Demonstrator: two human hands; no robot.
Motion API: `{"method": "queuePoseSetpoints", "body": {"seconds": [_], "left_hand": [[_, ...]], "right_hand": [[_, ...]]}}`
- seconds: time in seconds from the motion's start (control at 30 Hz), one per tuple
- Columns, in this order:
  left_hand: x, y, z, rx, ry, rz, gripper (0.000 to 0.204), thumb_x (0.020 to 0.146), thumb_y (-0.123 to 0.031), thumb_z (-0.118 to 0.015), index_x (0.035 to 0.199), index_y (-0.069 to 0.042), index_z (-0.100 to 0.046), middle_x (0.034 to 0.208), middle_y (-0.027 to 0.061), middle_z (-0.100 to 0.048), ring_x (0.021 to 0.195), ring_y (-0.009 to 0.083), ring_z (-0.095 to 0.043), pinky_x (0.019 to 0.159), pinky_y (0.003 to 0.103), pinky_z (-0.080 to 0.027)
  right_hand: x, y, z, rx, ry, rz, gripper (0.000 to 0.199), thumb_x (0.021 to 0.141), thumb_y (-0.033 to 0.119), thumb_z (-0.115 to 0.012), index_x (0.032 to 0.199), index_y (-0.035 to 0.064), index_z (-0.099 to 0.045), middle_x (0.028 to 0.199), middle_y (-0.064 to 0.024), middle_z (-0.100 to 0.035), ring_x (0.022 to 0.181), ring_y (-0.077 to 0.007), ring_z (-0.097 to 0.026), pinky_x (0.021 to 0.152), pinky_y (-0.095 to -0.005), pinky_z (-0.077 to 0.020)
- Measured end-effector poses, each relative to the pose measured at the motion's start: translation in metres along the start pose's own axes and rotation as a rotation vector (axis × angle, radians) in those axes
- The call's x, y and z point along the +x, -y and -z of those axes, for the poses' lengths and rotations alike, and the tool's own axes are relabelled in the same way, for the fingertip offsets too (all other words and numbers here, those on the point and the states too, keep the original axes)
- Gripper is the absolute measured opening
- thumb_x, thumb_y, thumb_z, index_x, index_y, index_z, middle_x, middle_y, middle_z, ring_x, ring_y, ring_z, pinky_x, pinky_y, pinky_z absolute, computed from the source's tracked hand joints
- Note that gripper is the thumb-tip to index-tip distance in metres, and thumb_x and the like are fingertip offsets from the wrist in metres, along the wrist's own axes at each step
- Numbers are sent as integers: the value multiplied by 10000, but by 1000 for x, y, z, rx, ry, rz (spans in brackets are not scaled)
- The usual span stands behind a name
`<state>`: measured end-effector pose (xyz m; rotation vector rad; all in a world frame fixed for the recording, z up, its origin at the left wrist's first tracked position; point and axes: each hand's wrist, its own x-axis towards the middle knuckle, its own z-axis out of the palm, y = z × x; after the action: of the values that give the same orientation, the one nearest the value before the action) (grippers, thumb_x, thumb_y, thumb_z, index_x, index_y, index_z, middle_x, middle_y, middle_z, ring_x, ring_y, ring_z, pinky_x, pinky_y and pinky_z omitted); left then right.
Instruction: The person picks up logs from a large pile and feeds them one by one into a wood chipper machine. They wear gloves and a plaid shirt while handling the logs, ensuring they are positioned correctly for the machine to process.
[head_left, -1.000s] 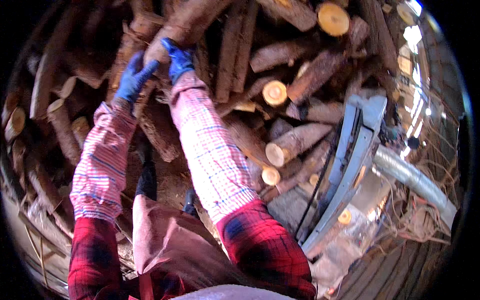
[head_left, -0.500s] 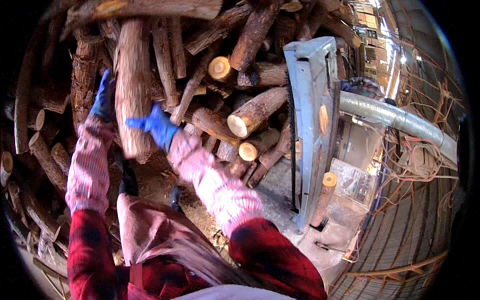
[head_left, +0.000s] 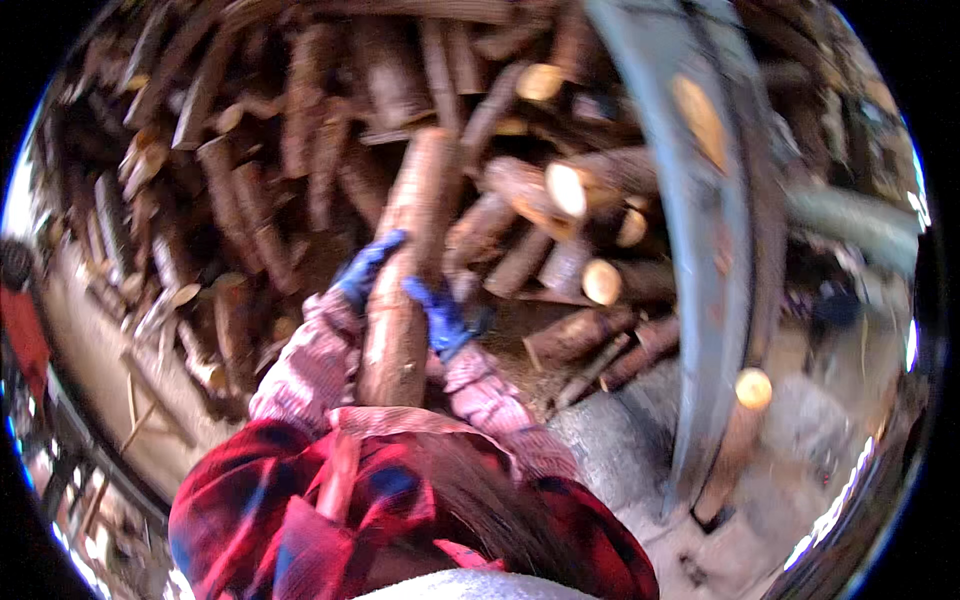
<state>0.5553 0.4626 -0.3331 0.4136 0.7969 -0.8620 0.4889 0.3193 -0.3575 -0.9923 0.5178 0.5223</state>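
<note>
A thick, bark-covered log (head_left: 396,310) stands lengthwise in front of my body, its near end close to my apron. My left hand (head_left: 368,270), in a blue glove, grips the log's left side with the fingers along the bark. On the opposite side my right hand (head_left: 442,318), gloved in blue too, clasps it a little lower. The log's far end tilts slightly right, toward the pile. Motion blurs the picture, and the palms are hidden against the wood.
A large log pile (head_left: 385,80) spreads across the front and left. At the right rises a blue-grey metal machine frame (head_left: 690,220), with a short log (head_left: 738,440) at its base. A silvery duct (head_left: 850,225) runs off to the right. Concrete (head_left: 620,445) lies near the frame.
The log has come off the pile toward my body, between both hands. My hands have drawn in from reaching out to gripping its sides. The view has swung left.
</note>
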Motion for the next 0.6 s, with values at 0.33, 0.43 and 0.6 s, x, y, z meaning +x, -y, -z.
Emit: {"method": "queuePoseSetpoints", "body": {"seconds": [0.33, 0.43, 0.6], "left_hand": [[2, 128, -274, 628, 380, -1030, 414, 936, -304, -563, 1197, 17, -565, 1158, 72, -599, 1054, 165, -563, 959, 313, -439], [-75, 180, -381, 950, 628, -1165, 720, 826, -221, -729, 1392, -8, -340, 1334, 147, -495, 1228, 227, -478, 1029, 329, -389], [-24, 197, -339, 1059, 465, -1016, 719, 817, -344, -726, 1348, 10, -395, 1250, 173, -551, 1174, 232, -520, 996, 339, -424]], "right_hand": [[-196, 360, 128, -515, 344, 473, 839, 637, 131, -850, 1345, 40, -409, 1239, -93, -543, 1110, -199, -523, 951, -326, -446], [-262, 455, 169, -882, 126, 706, 975, 596, 250, -876, 1379, 5, -349, 1301, -166, -504, 1168, -265, -503, 1030, -368, -390], [-284, 533, 296, -1504, -145, 867, 1090, 539, 360, -872, 1415, 37, -309, 1264, -199, -532, 1147, -321, -529, 1006, -409, -406]]}}
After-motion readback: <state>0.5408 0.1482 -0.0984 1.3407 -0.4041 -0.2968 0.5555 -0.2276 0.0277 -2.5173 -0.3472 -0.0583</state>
